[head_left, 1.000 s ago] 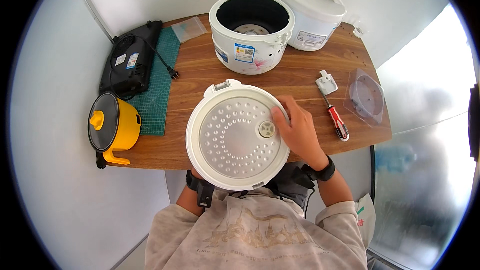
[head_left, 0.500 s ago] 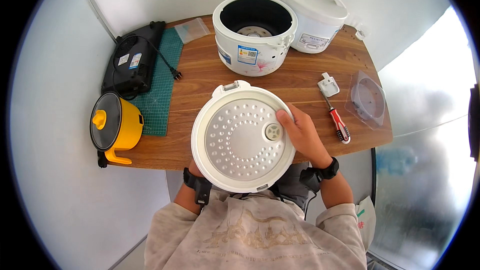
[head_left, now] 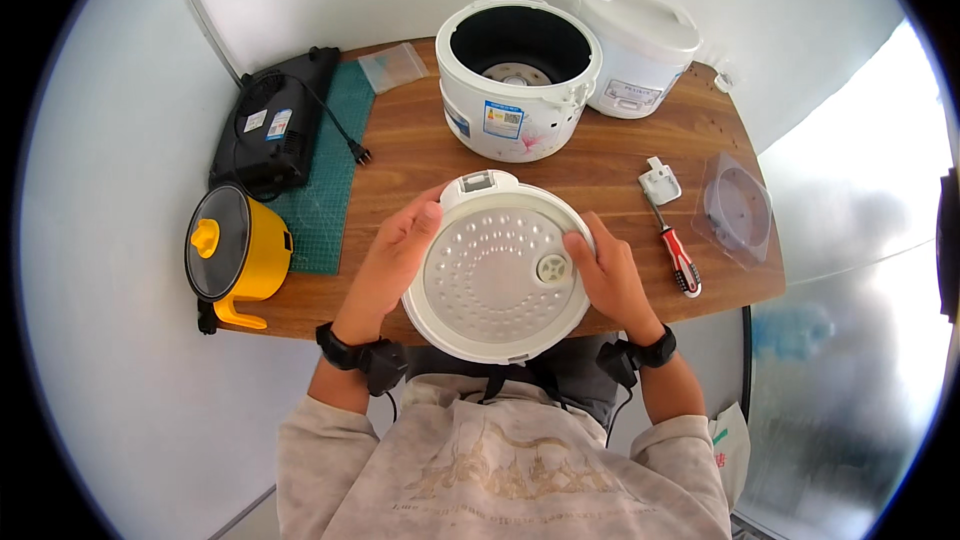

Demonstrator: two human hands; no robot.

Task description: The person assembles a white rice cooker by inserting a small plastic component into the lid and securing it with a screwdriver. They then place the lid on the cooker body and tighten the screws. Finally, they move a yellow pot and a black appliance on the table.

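Just past the table's front edge I hold up a round white rice cooker lid [head_left: 492,290], its dimpled metal inner side facing me. A small round vent sits at its right. My right hand [head_left: 612,275] grips the right rim, thumb over the front and fingers behind. At the upper left rim, beside the hinge tab, my left hand [head_left: 395,255] closes on the edge; its fingers run partly behind the lid. Farther back stands the lidless rice cooker body [head_left: 512,115], white with a dark inside and a metal plate at its bottom.
A closed white rice cooker [head_left: 635,60] stands behind right. On the right lie a red-handled screwdriver [head_left: 682,262], a small white plastic part [head_left: 659,182] and a clear plastic tray [head_left: 738,208]. At left are a yellow pot [head_left: 262,255], a black appliance [head_left: 280,140] and a green mat [head_left: 318,230].
My left hand has come from beneath the lid up to its upper left rim. The lid has shifted slightly right and tilted; my right hand keeps its hold.
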